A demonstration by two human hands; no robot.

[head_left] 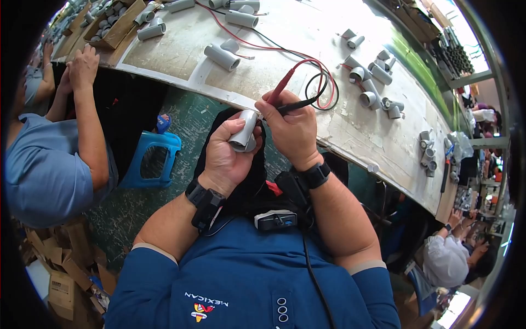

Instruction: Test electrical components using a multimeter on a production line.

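My left hand (226, 151) is closed around a grey cylindrical housing (243, 131), its open end tilted toward me, just off the table's front edge. In my right hand (291, 123) are two test probes, a red probe (281, 85) and a black probe (298, 106), pinched together. Their tips point at the far end of the housing; whether they touch it is hidden by my fingers. A red lead and a black lead (311, 82) loop from the probes across the tabletop.
On the worktable (181, 57) lie more grey housings (222, 56), with several grouped at the right (382, 71). A cardboard box (112, 30) of grey parts stands far left. A co-worker (49, 148) sits at left by a blue stool (156, 156). Cardboard scraps (63, 268) fill the lower left.
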